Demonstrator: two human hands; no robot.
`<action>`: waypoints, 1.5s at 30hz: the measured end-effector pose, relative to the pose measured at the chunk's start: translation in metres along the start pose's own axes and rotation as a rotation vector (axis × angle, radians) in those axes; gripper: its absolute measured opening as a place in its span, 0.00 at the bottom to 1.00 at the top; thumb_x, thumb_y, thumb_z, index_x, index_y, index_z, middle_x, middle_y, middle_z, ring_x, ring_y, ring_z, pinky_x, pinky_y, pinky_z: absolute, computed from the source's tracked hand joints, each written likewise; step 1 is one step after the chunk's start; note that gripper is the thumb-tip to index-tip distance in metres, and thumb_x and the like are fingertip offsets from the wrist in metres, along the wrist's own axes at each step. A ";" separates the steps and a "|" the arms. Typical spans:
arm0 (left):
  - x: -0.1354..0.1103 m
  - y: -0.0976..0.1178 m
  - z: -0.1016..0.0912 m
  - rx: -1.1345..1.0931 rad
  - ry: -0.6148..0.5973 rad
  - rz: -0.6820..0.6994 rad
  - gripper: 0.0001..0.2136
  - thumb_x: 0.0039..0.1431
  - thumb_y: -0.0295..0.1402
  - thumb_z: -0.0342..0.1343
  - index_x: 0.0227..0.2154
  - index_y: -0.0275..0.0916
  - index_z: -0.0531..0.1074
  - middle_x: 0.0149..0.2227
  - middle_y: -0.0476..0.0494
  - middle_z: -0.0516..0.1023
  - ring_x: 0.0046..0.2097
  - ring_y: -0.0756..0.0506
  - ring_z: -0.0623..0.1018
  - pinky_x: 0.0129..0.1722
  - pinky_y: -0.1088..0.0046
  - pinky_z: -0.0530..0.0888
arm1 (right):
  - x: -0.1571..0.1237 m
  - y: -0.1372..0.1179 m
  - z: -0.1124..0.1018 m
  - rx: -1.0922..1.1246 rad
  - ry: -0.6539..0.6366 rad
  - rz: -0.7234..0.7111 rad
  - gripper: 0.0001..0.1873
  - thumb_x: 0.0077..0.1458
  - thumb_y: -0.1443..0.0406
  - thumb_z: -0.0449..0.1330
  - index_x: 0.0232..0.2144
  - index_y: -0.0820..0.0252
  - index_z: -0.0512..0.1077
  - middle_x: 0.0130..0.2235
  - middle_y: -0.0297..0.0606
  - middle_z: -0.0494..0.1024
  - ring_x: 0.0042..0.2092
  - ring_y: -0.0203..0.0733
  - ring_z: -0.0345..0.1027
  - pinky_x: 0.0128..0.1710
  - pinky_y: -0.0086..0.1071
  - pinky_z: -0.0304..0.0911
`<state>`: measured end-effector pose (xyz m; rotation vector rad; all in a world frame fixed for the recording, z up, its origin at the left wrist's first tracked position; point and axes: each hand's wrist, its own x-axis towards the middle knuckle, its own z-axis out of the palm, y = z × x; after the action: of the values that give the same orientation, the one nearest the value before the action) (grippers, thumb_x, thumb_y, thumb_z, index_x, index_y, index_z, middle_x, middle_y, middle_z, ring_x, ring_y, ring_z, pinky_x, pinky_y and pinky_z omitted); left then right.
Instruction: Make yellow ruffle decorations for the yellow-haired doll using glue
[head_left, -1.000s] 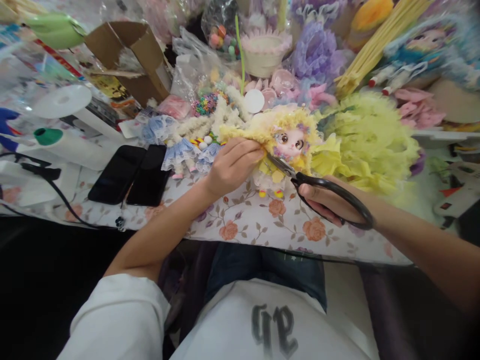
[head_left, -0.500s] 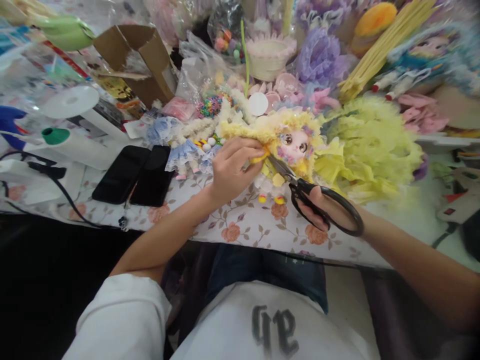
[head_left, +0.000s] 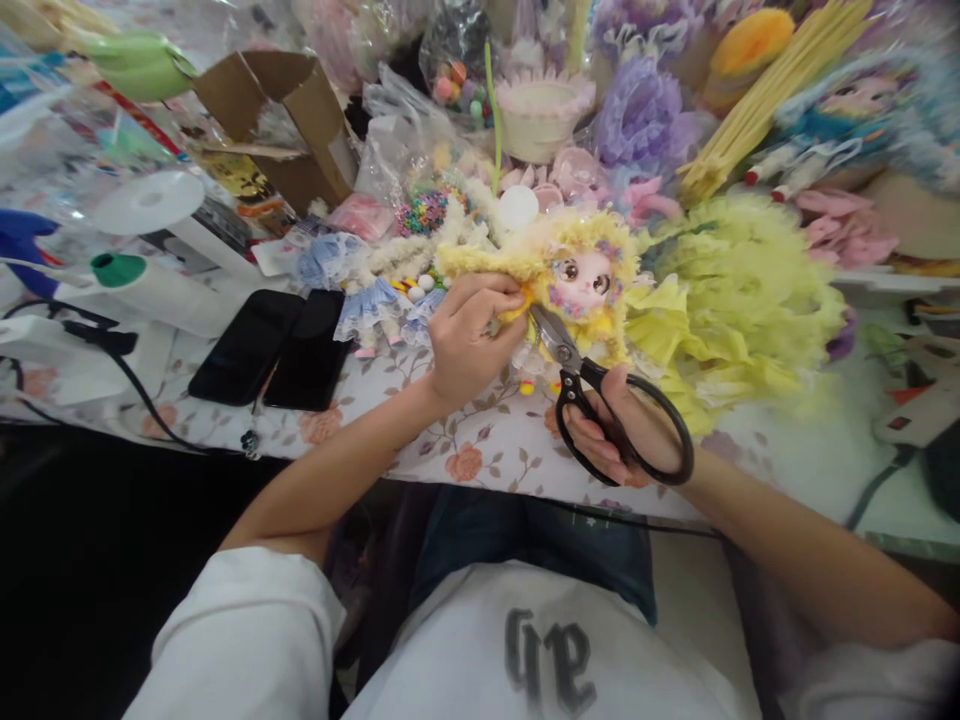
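Note:
A doll with fluffy yellow hair lies on the flowered tablecloth, its face up. Beside its face, my left hand is closed, pinching a strand of the yellow trim next to the hair. My right hand grips black-handled scissors through their loops. The blades point up and left, their tips close to the pinched yellow piece; whether they touch it I cannot tell. Part of the doll's body and its small yellow-and-red shoes lie behind the scissors.
Two black phones lie left, near a thread cone. Yellow tulle spreads to the right, with a glue gun beyond. A cardboard box, a cream basket and blue-dressed dolls stand or lie behind.
My right hand and the scissors have shifted left and slightly down, and the scissors stand steeper. The doll's head has tilted slightly. My left hand keeps its pinch.

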<state>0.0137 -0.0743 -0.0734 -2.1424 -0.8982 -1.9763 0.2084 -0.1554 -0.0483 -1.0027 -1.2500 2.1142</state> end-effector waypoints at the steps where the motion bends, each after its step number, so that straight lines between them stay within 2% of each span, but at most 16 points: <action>1: 0.000 0.000 0.000 0.006 -0.005 0.000 0.05 0.56 0.23 0.61 0.30 0.40 0.73 0.34 0.47 0.81 0.37 0.49 0.81 0.39 0.71 0.77 | 0.001 0.000 0.002 0.006 0.009 0.001 0.38 0.50 0.29 0.50 0.17 0.57 0.56 0.12 0.25 0.55 0.10 0.27 0.45 0.07 0.23 0.43; 7: -0.002 -0.001 -0.002 0.030 -0.030 0.024 0.04 0.57 0.25 0.60 0.30 0.40 0.73 0.33 0.47 0.82 0.37 0.48 0.81 0.39 0.70 0.77 | -0.001 -0.001 0.011 0.001 0.058 0.028 0.36 0.53 0.34 0.54 0.16 0.57 0.57 0.11 0.25 0.55 0.09 0.27 0.49 0.07 0.22 0.43; 9: -0.002 0.000 -0.002 0.021 -0.040 -0.038 0.04 0.57 0.26 0.60 0.29 0.40 0.73 0.34 0.47 0.82 0.37 0.48 0.80 0.39 0.70 0.77 | -0.001 0.001 0.011 -0.004 0.066 0.028 0.36 0.52 0.33 0.54 0.16 0.57 0.57 0.11 0.25 0.55 0.09 0.27 0.48 0.08 0.22 0.43; 11: 0.000 0.003 -0.003 -0.024 -0.057 -0.199 0.03 0.56 0.27 0.62 0.29 0.40 0.74 0.34 0.47 0.82 0.37 0.48 0.80 0.40 0.70 0.77 | 0.000 0.003 0.009 -0.032 0.073 0.025 0.37 0.52 0.33 0.54 0.15 0.57 0.57 0.11 0.26 0.55 0.09 0.28 0.48 0.08 0.23 0.44; 13: 0.003 0.005 -0.004 -0.102 -0.076 -0.430 0.03 0.54 0.29 0.64 0.29 0.39 0.75 0.33 0.47 0.82 0.36 0.48 0.80 0.39 0.71 0.76 | 0.001 0.004 0.005 -0.086 0.086 0.017 0.37 0.53 0.33 0.52 0.15 0.57 0.57 0.11 0.26 0.55 0.10 0.28 0.48 0.08 0.23 0.44; 17: 0.016 0.005 -0.008 -0.268 -0.147 -0.861 0.06 0.48 0.29 0.67 0.25 0.38 0.75 0.26 0.51 0.78 0.28 0.51 0.74 0.29 0.75 0.71 | -0.001 0.004 -0.004 -0.257 0.121 0.027 0.38 0.57 0.34 0.49 0.15 0.58 0.57 0.11 0.28 0.55 0.11 0.28 0.50 0.10 0.23 0.45; 20: 0.025 0.001 -0.012 -0.386 -0.188 -1.074 0.08 0.48 0.24 0.65 0.20 0.37 0.72 0.20 0.53 0.73 0.23 0.53 0.70 0.25 0.77 0.67 | -0.003 0.000 -0.008 -0.410 0.169 0.075 0.39 0.54 0.31 0.48 0.14 0.57 0.56 0.11 0.28 0.55 0.11 0.29 0.52 0.10 0.25 0.48; 22: 0.028 -0.002 -0.016 -0.421 -0.231 -1.142 0.08 0.48 0.22 0.63 0.18 0.37 0.72 0.19 0.52 0.72 0.23 0.53 0.69 0.25 0.77 0.67 | -0.003 -0.004 -0.009 -0.438 0.179 0.107 0.40 0.51 0.29 0.49 0.15 0.57 0.55 0.12 0.27 0.55 0.11 0.30 0.52 0.10 0.25 0.48; 24: 0.029 -0.002 -0.019 -0.390 -0.288 -1.112 0.06 0.49 0.23 0.63 0.20 0.37 0.74 0.20 0.51 0.74 0.24 0.52 0.70 0.27 0.76 0.69 | -0.002 -0.010 -0.012 -0.377 0.145 0.130 0.39 0.50 0.29 0.50 0.16 0.57 0.56 0.12 0.27 0.56 0.11 0.29 0.51 0.10 0.25 0.48; 25: 0.028 -0.001 -0.020 -0.346 -0.313 -1.051 0.05 0.50 0.25 0.63 0.22 0.37 0.76 0.22 0.50 0.76 0.25 0.51 0.72 0.28 0.76 0.70 | -0.001 -0.014 -0.013 -0.332 0.121 0.142 0.39 0.50 0.29 0.50 0.17 0.57 0.57 0.12 0.26 0.56 0.11 0.29 0.50 0.09 0.24 0.47; 27: 0.026 0.000 -0.020 -0.217 -0.358 -0.855 0.03 0.54 0.28 0.62 0.27 0.38 0.79 0.28 0.48 0.80 0.30 0.49 0.75 0.33 0.74 0.72 | -0.001 -0.022 -0.017 -0.237 0.068 0.182 0.39 0.48 0.28 0.51 0.18 0.58 0.58 0.13 0.25 0.56 0.11 0.28 0.48 0.09 0.24 0.45; 31: 0.020 -0.002 -0.019 0.025 -0.466 -0.441 0.06 0.60 0.30 0.58 0.34 0.40 0.80 0.38 0.44 0.83 0.40 0.45 0.79 0.45 0.69 0.74 | -0.002 -0.037 -0.022 -0.120 0.012 0.257 0.39 0.49 0.29 0.50 0.19 0.58 0.60 0.14 0.25 0.55 0.12 0.27 0.46 0.10 0.23 0.46; 35: 0.020 -0.013 -0.014 0.188 -0.576 -0.212 0.07 0.61 0.29 0.56 0.37 0.39 0.79 0.38 0.42 0.81 0.41 0.43 0.78 0.43 0.67 0.74 | -0.002 -0.041 -0.022 -0.112 0.017 0.265 0.38 0.53 0.30 0.48 0.20 0.58 0.60 0.14 0.26 0.56 0.12 0.27 0.47 0.10 0.23 0.48; 38: 0.025 -0.022 -0.005 0.289 -0.673 -0.063 0.06 0.61 0.27 0.54 0.35 0.39 0.76 0.37 0.40 0.79 0.43 0.40 0.78 0.45 0.63 0.74 | -0.001 -0.040 -0.020 -0.113 0.032 0.276 0.40 0.51 0.28 0.46 0.20 0.59 0.61 0.14 0.27 0.57 0.12 0.28 0.50 0.11 0.23 0.49; 41: 0.027 -0.029 0.005 0.361 -0.728 -0.014 0.07 0.60 0.24 0.51 0.36 0.37 0.74 0.38 0.37 0.77 0.45 0.37 0.77 0.48 0.58 0.74 | -0.001 -0.041 -0.017 -0.115 0.056 0.286 0.41 0.52 0.28 0.43 0.21 0.60 0.62 0.14 0.28 0.58 0.13 0.28 0.52 0.12 0.23 0.52; 45: 0.024 -0.032 0.011 0.376 -0.718 -0.112 0.08 0.58 0.23 0.51 0.38 0.35 0.72 0.40 0.34 0.77 0.46 0.34 0.77 0.48 0.56 0.73 | 0.000 -0.044 -0.014 -0.109 0.049 0.302 0.42 0.52 0.28 0.42 0.20 0.60 0.63 0.14 0.27 0.57 0.12 0.28 0.51 0.10 0.23 0.53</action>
<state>0.0078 -0.0343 -0.0628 -2.6022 -1.3624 -0.9162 0.2211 -0.1271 -0.0137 -1.3565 -1.2668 2.2461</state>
